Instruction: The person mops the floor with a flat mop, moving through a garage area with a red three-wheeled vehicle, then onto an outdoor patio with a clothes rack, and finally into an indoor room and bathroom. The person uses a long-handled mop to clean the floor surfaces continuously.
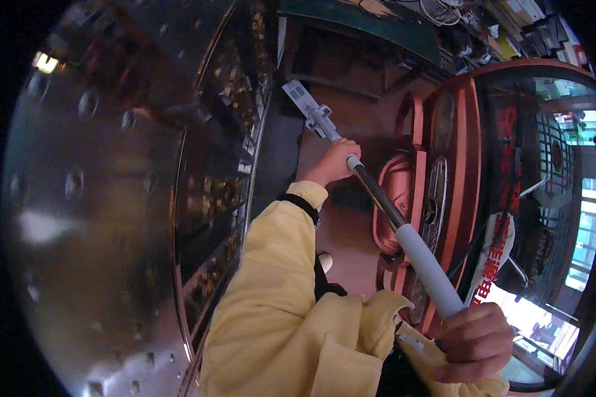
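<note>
A long telescopic pole [381, 196] runs slantwise across the middle, with a dark metal shaft and a thick white grip at its near end. At its far end is a flat light-grey head [309, 108] with a clip-like bracket; what kind of tool it is I cannot tell. My left hand [338, 162] is wrapped round the pole just below that head. Lower right, my right hand [475, 342] is closed round the end of the white grip. Both arms wear yellow sleeves, and a black band circles the left wrist.
On the left rises a dark shiny studded panel [86, 218], beside shelving with small gold-coloured things [222, 192]. Reddish furniture [467, 152] with curved trim and reflective glass [543, 192] stands close on the right. A green-topped table [377, 23] and piled clutter [510, 26] are at the back.
</note>
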The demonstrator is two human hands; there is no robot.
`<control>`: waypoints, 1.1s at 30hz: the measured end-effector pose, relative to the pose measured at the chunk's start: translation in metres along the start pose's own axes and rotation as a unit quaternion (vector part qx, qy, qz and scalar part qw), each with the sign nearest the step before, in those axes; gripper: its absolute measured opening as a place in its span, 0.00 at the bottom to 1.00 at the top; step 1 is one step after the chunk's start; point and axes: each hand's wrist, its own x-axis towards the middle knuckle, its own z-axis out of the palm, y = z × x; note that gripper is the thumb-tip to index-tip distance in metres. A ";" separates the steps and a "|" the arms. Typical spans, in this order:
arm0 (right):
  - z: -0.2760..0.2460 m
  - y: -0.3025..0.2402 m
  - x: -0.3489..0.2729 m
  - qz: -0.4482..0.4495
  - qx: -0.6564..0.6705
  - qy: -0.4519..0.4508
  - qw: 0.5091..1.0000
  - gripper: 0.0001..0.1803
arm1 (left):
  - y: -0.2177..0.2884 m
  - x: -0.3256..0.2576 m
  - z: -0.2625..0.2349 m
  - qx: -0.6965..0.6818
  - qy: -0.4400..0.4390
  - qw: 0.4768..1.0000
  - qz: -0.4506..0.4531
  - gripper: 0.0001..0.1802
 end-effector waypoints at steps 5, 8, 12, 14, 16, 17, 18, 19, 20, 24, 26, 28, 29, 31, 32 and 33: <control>0.064 -0.001 -0.011 -0.028 -0.011 0.019 0.999 0.06 | 0.004 -0.050 0.011 0.017 0.077 0.997 0.000 0.12; 0.075 -0.013 -0.018 0.000 -0.013 -0.057 0.998 0.07 | 0.015 -0.076 0.025 0.006 0.091 0.995 -0.037 0.12; 0.058 -0.052 -0.042 0.016 0.039 -0.112 0.993 0.09 | 0.054 -0.109 0.050 0.007 0.168 0.986 -0.023 0.13; 0.044 -0.069 -0.054 -0.024 0.044 -0.059 0.997 0.09 | 0.078 -0.118 0.059 0.015 0.169 0.985 -0.043 0.14; 0.009 -0.089 -0.057 0.011 0.072 -0.095 0.993 0.11 | 0.102 -0.125 0.065 0.031 0.177 0.982 -0.062 0.15; -0.007 -0.091 -0.055 0.003 0.087 -0.098 0.991 0.12 | 0.111 -0.122 0.067 0.036 0.183 0.980 -0.069 0.15; -0.017 -0.092 -0.053 -0.003 0.101 -0.101 0.990 0.14 | 0.118 -0.117 0.067 0.017 0.188 0.979 -0.072 0.15; -0.023 -0.092 -0.050 -0.002 0.122 -0.069 0.990 0.15 | 0.123 -0.109 0.068 -0.003 0.191 0.978 -0.077 0.15; -0.026 -0.089 -0.048 -0.001 0.134 0.024 0.991 0.13 | 0.126 -0.100 0.067 -0.022 0.191 0.978 -0.082 0.15; 0.002 -0.076 -0.056 0.052 -0.158 0.457 0.874 0.12 | 0.108 -0.040 0.055 -0.043 0.070 0.995 -0.054 0.14; 0.012 -0.066 -0.074 0.088 -0.202 0.539 0.813 0.08 | 0.090 -0.017 0.052 -0.044 0.008 0.999 -0.023 0.10; 0.020 -0.060 -0.094 0.106 -0.157 0.645 0.741 0.08 | 0.069 0.005 0.054 -0.054 -0.071 0.996 0.011 0.10; 0.024 -0.060 -0.103 0.122 -0.126 0.672 0.719 0.10 | 0.060 0.013 0.059 -0.056 -0.111 0.992 0.010 0.10; 0.033 -0.056 -0.118 0.199 -0.119 0.637 0.736 0.11 | 0.042 0.020 0.071 -0.036 -0.172 0.984 0.026 0.11; 0.039 -0.053 -0.124 0.228 -0.109 0.629 0.735 0.11 | 0.033 0.022 0.078 -0.037 -0.199 0.979 0.031 0.11; 0.054 -0.049 -0.129 0.323 -0.140 0.626 0.696 0.11 | 0.023 0.020 0.085 -0.029 -0.220 0.974 0.039 0.10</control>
